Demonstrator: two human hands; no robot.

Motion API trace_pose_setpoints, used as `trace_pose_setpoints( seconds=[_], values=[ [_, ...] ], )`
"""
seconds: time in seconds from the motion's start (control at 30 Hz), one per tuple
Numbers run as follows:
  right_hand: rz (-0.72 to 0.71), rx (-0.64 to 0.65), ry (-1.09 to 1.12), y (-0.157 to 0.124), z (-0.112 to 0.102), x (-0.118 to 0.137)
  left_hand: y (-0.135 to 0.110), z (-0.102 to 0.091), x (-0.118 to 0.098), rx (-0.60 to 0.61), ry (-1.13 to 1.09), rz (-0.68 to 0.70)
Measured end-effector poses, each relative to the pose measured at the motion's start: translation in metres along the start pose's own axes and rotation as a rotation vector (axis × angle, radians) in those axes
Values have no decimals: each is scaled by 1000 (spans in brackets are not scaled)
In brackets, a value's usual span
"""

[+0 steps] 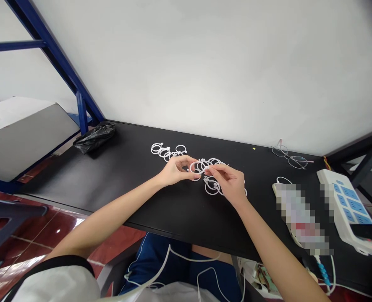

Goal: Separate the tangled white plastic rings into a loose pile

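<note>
Over the middle of the black tabletop, both hands hold one thin white ring [191,164] that has a small knob-like head. My left hand [177,171] pinches its left side between thumb and fingertips. On its right side, near the head, the thumb and forefinger of my right hand [229,180] are closed. Several similar white rings [211,188] lie on the table below and behind my right hand, partly hidden by it. Another group of white rings [156,148] rests beyond my left hand. What fastens the held ring is too small to tell.
A crumpled black plastic bag [95,137] lies at the left end of the table [116,176]. To the right are eyeglasses [288,156], a phone [301,220] on a cable, and a white power strip [346,205]. A white wall [205,71] stands behind; white cords hang over my lap.
</note>
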State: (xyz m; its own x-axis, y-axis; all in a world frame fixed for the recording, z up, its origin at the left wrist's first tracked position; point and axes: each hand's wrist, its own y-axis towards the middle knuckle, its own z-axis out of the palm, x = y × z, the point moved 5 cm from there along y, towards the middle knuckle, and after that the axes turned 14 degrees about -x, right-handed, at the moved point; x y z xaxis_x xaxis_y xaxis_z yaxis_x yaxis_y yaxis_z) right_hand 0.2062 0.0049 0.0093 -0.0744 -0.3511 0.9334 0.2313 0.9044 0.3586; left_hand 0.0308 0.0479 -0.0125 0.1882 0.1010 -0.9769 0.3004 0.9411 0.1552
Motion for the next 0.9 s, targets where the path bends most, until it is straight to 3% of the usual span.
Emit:
trace_pose_setpoints(
  seconds=[0.23,0.47,0.63,0.9],
  values=[
    [-9,-21,-48,1,-2,2,3,-5,-9,-11,146,48],
    [9,-159,-41,6,-10,5,12,-47,-44,-169,875,544],
    [-8,-178,-61,8,-12,7,18,-75,-44,-284,1180,497],
    [-20,-149,-97,8,-10,10,22,-80,-33,-231,1296,416]
  ],
)
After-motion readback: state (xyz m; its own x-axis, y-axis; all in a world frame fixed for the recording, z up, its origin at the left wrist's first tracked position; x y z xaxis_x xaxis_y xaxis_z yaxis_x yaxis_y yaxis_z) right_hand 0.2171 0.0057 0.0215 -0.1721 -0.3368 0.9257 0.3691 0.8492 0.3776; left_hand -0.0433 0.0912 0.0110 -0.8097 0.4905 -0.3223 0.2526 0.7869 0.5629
